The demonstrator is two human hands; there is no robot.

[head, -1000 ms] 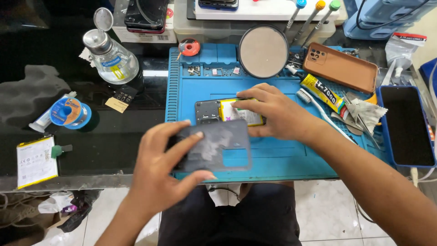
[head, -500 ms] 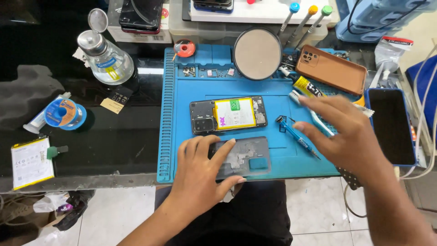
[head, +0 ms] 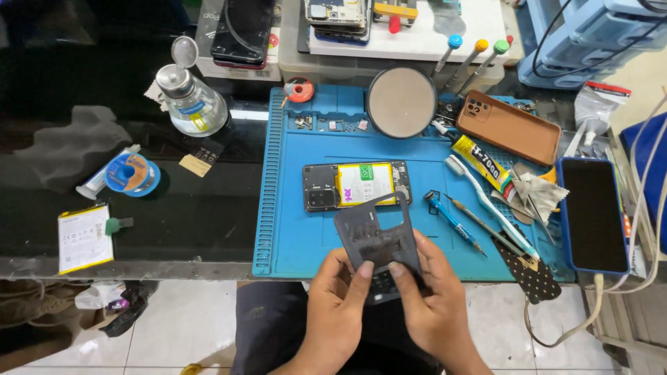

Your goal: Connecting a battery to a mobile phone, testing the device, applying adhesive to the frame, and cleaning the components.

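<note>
Phone back cover, dark, thin: being gripped by left hand and right hand, tilting just in front of blue mat, near opened phone. Risk: overflexing, cracking; slipping to floor.

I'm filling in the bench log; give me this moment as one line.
left hand: holds dark phone frame | right hand: holds same frame | opened phone: on blue mat | blue screwdriver: on mat
</note>
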